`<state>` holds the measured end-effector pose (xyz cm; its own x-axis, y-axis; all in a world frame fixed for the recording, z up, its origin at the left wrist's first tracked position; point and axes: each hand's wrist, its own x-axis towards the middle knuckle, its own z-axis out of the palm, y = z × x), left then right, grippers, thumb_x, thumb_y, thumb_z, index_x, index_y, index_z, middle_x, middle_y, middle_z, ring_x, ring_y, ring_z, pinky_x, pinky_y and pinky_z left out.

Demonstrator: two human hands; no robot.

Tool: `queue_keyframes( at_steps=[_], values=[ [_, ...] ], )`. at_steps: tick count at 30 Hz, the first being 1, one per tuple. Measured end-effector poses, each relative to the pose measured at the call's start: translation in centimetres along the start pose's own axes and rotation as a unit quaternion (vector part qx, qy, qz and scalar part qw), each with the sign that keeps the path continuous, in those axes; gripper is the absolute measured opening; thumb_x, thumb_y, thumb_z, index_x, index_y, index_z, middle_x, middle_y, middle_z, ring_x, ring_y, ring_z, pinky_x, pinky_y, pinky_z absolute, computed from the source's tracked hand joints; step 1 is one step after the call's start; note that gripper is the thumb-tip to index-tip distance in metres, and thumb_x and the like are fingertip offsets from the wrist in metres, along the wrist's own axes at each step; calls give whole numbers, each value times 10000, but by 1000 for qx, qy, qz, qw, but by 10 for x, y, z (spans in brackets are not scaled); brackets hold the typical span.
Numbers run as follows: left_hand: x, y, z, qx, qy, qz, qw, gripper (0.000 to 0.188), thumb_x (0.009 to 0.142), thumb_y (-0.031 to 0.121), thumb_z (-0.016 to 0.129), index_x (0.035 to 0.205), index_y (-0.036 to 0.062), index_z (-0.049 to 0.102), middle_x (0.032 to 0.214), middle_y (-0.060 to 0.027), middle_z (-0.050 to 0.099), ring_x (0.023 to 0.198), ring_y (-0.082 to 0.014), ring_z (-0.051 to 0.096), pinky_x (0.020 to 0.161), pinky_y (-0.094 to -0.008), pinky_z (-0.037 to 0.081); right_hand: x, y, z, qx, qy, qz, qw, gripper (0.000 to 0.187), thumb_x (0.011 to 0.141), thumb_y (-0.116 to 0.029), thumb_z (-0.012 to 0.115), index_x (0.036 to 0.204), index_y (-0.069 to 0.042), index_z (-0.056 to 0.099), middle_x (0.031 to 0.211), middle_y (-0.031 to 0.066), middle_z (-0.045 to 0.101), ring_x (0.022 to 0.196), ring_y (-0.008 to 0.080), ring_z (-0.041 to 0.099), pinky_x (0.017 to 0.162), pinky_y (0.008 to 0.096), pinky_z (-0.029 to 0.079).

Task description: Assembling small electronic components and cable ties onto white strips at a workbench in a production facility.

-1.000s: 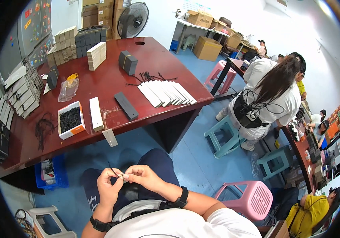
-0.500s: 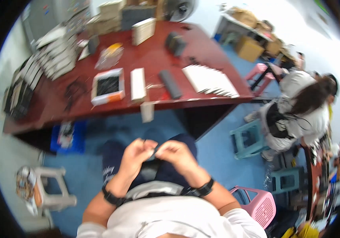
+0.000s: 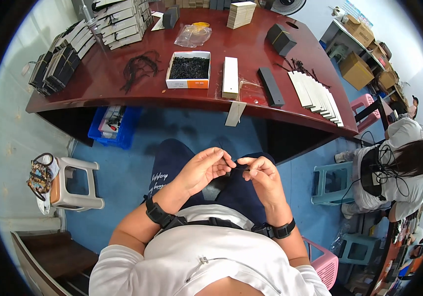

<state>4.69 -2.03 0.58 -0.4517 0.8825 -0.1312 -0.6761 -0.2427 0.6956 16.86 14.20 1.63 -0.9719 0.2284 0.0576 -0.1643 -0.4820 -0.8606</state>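
Above my lap, both hands are raised close together in front of the table edge. My left hand [image 3: 207,167] pinches a thin black strand between thumb and fingertips. My right hand [image 3: 264,175] has thumb and forefinger pressed together on a small dark piece, apparently the same strand, which spans the short gap between the hands. Its ends are too fine to make out. Nearest on the dark red table [image 3: 211,98] are a white-and-orange box [image 3: 188,84] of small black pieces, a stack of white cards [image 3: 230,76] and a long dark grey block [image 3: 270,86].
Loose black cords [image 3: 140,69] lie left of the box, and fanned white cards [image 3: 315,96] lie at the right. Bundled cards [image 3: 120,24] pile up at the back left. A blue bin [image 3: 125,133] sits under the table. Beige [image 3: 75,197] and green stools [image 3: 332,182] flank me; another person [image 3: 394,158] sits at right.
The head view has shifted, so the table sits higher and farther right in the picture. My hands have moved slightly apart, and the fingers of both remain pinched.
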Motion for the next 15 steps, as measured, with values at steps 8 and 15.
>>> queue_keyframes(
  at_steps=[8, 15],
  values=[
    [0, -4, -2, -18, 27, -7, 999, 230, 973, 244, 435, 992, 69, 583, 1024, -77, 633, 890, -109, 591, 796, -248, 470, 0, 0, 3, 17, -87, 17, 996, 27, 873, -66, 556, 872, -52, 533, 996, 122, 618, 788, 141, 543, 751, 283, 446],
    [0, -12, -16, -17, 76, -17, 997, 203, 942, 197, 466, 879, 55, 597, 936, -79, 633, 784, -98, 581, 750, -252, 477, -10, -10, 14, -260, -127, -96, 952, 47, 847, -49, 595, 853, -8, 573, 900, 99, 612, 846, 181, 578, 782, 295, 440]
  ],
)
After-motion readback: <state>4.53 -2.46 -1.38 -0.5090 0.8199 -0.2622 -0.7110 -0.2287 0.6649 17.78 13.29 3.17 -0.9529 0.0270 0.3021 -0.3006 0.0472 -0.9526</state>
